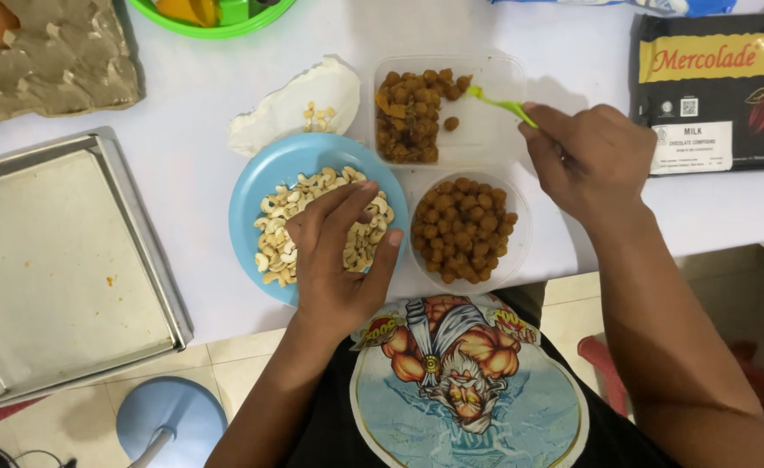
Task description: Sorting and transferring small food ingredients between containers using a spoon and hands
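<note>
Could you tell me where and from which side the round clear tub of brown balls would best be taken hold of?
Probably by the round clear tub's bare right rim, coming from the right. The blue plate under the left hand crowds its left side, the rectangular clear container sits just behind, and the brown balls fill the middle, so a rim grip seems safest.
</note>
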